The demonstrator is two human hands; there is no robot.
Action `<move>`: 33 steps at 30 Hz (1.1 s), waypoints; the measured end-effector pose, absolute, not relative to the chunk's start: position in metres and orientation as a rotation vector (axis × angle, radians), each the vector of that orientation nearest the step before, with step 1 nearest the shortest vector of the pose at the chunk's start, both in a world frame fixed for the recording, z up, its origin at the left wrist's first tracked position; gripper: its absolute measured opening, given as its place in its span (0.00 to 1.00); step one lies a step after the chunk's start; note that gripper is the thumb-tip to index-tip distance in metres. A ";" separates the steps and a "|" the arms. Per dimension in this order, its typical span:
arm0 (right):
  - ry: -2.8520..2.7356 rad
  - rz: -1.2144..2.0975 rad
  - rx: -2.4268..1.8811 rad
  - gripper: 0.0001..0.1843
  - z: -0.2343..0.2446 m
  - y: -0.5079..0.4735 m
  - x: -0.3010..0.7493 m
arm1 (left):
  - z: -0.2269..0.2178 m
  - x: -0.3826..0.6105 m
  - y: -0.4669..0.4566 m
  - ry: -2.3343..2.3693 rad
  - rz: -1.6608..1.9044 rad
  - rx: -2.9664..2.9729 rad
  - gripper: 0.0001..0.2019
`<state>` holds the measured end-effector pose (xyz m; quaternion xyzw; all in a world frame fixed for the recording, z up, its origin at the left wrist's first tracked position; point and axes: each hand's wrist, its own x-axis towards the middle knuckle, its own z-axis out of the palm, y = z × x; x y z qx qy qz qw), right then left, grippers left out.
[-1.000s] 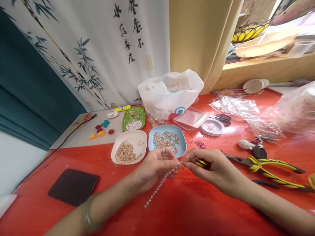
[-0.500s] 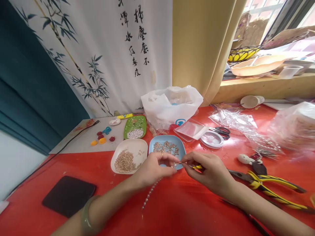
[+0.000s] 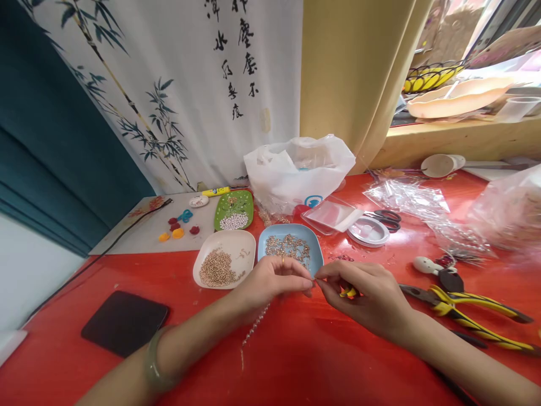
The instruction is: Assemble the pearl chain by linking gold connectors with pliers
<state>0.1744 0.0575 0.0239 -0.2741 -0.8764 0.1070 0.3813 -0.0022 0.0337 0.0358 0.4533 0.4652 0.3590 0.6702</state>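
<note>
My left hand [image 3: 276,282] is closed in a pinch, and a beaded strand [image 3: 256,324] hangs from it over the red table. The thumb and index finger of my right hand [image 3: 363,290] are pinched together, their tips touching those of the left. What lies between the fingertips is too small to make out. A tool with a yellow part [image 3: 349,292] is tucked inside my right hand; most of it is hidden. Just behind the hands sits a blue tray [image 3: 319,254] of small gold-and-clear beads. Left of it, a cream tray [image 3: 249,245] holds small gold beads.
A green tray [image 3: 249,203] with white beads stands behind. Yellow-black pliers [image 3: 465,310] lie at right, near scissors [image 3: 386,220] and a tape roll [image 3: 368,232]. A white plastic bag [image 3: 296,175] stands at the back. A black flat pad [image 3: 125,323] lies at left.
Both hands have moved slightly rightward in the picture, still pinched together. The view has tipped down a little. The hanging strand has swung slightly left.
</note>
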 end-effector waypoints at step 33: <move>-2.115 0.700 -1.035 0.06 0.040 0.056 0.173 | 0.034 -0.001 0.030 0.985 0.974 0.759 0.04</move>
